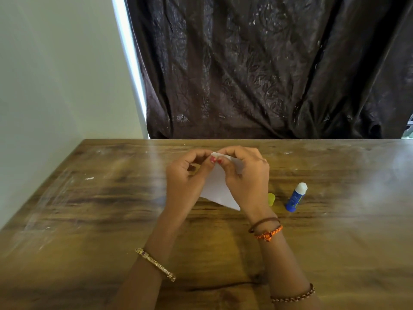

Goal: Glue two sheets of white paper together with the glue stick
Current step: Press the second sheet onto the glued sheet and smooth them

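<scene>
White paper (218, 189) is held above the wooden table (89, 209), tilted, its lower corner pointing toward me. My left hand (186, 175) and my right hand (245, 175) both pinch its top edge, thumbs and fingertips meeting there. Whether it is one sheet or two pressed together cannot be told. A blue glue stick (296, 198) lies uncapped on the table just right of my right hand, its white glue tip pointing away. Its yellow cap (271, 198) lies between the stick and my right wrist, partly hidden.
A dark patterned curtain (268, 74) hangs behind the table's far edge. A pale wall (44, 86) runs along the table's left side. A thin dark cord (223, 286) lies on the table near my forearms.
</scene>
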